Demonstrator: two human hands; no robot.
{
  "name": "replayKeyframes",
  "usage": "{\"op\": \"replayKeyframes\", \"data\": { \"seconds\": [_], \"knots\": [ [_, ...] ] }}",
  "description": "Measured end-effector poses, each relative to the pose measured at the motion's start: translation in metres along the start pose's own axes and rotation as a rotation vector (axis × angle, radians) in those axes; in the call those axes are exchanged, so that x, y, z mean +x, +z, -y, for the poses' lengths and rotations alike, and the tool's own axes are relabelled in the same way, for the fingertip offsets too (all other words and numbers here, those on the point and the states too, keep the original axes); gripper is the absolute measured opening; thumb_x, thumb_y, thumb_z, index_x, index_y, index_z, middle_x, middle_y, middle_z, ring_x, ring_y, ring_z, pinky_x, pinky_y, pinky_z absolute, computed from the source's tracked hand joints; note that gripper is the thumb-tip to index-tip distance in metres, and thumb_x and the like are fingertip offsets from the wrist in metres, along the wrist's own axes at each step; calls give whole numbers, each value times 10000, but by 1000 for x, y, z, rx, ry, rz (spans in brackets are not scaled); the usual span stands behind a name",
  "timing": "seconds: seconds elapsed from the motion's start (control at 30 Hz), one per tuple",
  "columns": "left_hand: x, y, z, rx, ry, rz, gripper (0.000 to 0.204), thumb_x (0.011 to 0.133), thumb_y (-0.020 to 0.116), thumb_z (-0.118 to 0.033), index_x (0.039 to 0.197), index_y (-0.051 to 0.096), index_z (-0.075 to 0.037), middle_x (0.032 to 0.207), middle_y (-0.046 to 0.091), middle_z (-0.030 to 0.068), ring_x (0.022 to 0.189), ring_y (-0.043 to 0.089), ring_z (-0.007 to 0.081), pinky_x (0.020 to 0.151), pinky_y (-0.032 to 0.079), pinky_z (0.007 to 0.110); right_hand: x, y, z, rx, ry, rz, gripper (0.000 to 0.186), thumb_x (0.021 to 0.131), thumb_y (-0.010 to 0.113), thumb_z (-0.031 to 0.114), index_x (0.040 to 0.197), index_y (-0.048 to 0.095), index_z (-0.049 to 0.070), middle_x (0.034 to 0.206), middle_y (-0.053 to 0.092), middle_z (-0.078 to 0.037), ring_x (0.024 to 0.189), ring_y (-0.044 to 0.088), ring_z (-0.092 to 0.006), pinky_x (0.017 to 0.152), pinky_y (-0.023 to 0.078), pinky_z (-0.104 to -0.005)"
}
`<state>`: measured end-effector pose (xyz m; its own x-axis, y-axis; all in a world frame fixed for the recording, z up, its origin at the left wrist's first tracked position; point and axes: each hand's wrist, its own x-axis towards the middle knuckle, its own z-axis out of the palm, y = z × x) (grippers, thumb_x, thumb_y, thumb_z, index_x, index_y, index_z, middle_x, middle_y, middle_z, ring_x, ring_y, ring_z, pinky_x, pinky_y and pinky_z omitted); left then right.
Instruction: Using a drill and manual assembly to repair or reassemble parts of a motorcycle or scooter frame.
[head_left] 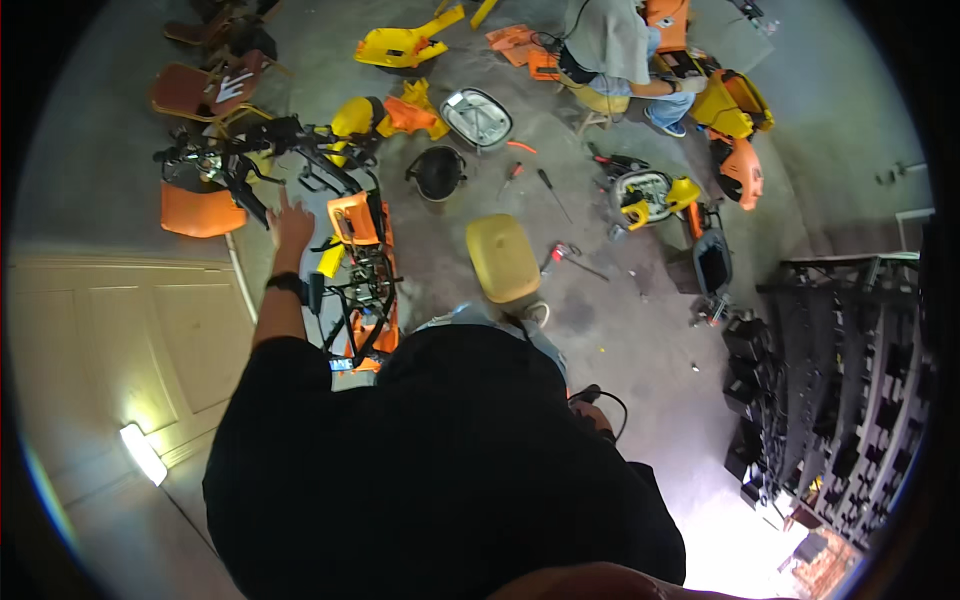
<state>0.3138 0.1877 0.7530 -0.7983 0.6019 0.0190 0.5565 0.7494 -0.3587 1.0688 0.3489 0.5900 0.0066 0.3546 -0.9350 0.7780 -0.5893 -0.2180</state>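
My left arm stretches forward on the left, a black band on its wrist. The fingers of my left hand [291, 222] are spread, and nothing shows in them. Close by is a black bar end of a stripped-down motorbike [366, 275], which has a black frame and orange and yellow panels; whether I touch it I cannot tell. Low on my right side, half hidden by my black shirt, my right hand [596, 416] is closed on a dark object [590, 393] with a looping black cable [624, 410]. Its kind does not show.
A yellow stool [502, 258] stands before me, with a black bucket [437, 173] beyond. Screwdrivers [553, 193] and other tools lie on the floor. Another person [610, 45] sits far right beside yellow and orange panels [733, 103]. A dark rack [850, 370] lines the right.
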Motion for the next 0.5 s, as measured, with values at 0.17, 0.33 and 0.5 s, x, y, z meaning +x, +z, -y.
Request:
{"op": "replayKeyframes", "data": {
  "seconds": [0.17,0.33,0.5],
  "knots": [
    [-88,58,-67,-542,456,779,258,885,512,-205,1044,632,-40,1047,670,113,936,649,282,788,513,364,48,-46,48,-100,27,55,245,772,689,260,810,638,23,686,615,-75,583,598,-185,561,496,-320],
    [-187,106,-90,-523,493,946,214,892,500,-118,996,653,-12,932,708,92,866,670,237,759,516,351,69,-86,128,-128,52,92,250,771,692,263,808,638,22,686,615,-75,583,599,-184,561,496,-319],
    [-197,138,-103,-790,656,1146,161,877,523,-65,946,652,3,810,675,124,786,672,206,683,516,331,73,-106,209,-161,90,35,255,769,694,266,807,637,21,685,615,-75,584,599,-183,561,496,-319]
  ]
}}
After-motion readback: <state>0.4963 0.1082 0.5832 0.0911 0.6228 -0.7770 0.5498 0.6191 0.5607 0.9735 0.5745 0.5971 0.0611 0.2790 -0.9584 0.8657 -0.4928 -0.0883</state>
